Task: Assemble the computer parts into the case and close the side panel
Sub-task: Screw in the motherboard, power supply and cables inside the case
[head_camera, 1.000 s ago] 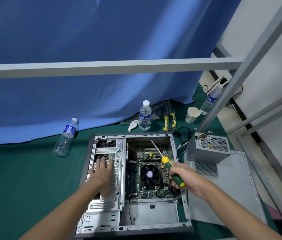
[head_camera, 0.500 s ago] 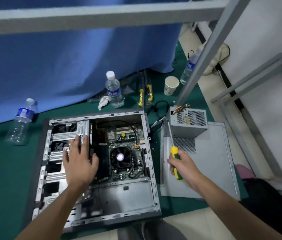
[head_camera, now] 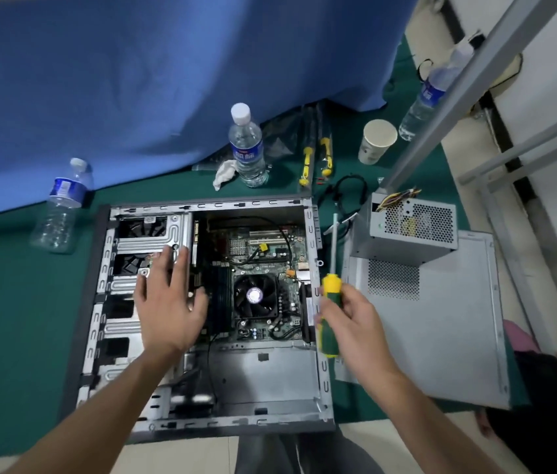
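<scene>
Resting the flat, spread left hand (head_camera: 167, 302) on the drive cage inside the open computer case (head_camera: 318, 381). Gripping a screwdriver (head_camera: 329, 313) in the right hand (head_camera: 355, 323), shaft pointing away. Lying beyond that hand: power supply (head_camera: 410, 230) atop side panel (head_camera: 441, 336).

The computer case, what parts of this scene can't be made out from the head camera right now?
- Drive cage under the left hand: the palm covers it in the head view.
- Computer case lower left corner: blurred and crossed by the forearm.
- Screwdriver handle middle: wrapped by the right hand fingers.
- Far water bottle: partly behind the grey metal bar.
- Power supply connectors: too small to read.
</scene>
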The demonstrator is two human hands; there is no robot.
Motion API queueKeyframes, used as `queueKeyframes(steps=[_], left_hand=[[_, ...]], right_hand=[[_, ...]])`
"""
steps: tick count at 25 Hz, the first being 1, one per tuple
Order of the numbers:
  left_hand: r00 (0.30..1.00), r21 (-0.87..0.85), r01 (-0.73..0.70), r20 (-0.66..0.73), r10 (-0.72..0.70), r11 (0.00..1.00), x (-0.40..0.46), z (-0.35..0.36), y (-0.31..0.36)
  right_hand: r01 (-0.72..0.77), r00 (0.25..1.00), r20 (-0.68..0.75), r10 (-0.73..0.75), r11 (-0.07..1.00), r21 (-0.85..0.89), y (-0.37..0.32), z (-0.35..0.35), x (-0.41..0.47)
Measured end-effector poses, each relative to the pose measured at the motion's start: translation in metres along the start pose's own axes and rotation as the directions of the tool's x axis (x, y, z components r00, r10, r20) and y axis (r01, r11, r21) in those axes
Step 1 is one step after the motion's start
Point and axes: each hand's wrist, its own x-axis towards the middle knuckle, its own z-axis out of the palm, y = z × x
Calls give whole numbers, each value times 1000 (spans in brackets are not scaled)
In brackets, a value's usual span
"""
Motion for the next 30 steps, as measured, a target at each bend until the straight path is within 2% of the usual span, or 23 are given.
queueKeyframes(steps=[2,7,9,11,13,14,16,17,19,21,23,27,30], left_hand=[[1000,-31,-4,1,4,1000,0,-1,0],[998,-265,-61,1,63,962,-10,-15,3],[982,-386,-166,18,188,907,-26,-24,12],[946,-499,-193,134,296,844,-47,-33,26],[940,-559,-118,203,274,820,-64,-37,37],[966,-569,-69,168,198,820,-68,-36,37],[998,-542,23,65,14,840,-68,-39,26],[998,-485,67,17,-67,872,-64,-41,16],[981,-360,149,-67,-185,921,-54,-44,-4],[966,-273,196,-110,-233,942,-45,-44,-18],[962,-196,212,-131,-240,957,-41,-40,-22],[951,-115,231,-183,-249,966,-40,-32,-23],[955,-73,228,-180,-238,971,-40,-28,-29]], right_hand=[[-6,992,124,14,998,-64,-19,28,2],[-74,974,201,107,984,-164,-41,76,13],[-126,968,207,143,987,-96,-40,79,14],[-205,952,242,186,977,56,-40,83,13],[-224,935,304,183,969,107,-43,86,10],[-181,936,315,155,982,57,-45,86,9],[8,959,282,36,988,-154,-49,79,6],[130,968,246,-57,947,-292,-46,72,4],[312,949,153,-276,752,-580,-33,55,1],[306,909,69,-411,545,-780,-14,38,-2],[235,921,43,-386,466,-853,5,28,-1],[209,961,84,-263,498,-841,36,25,0],[212,955,74,-287,486,-848,44,27,3]])
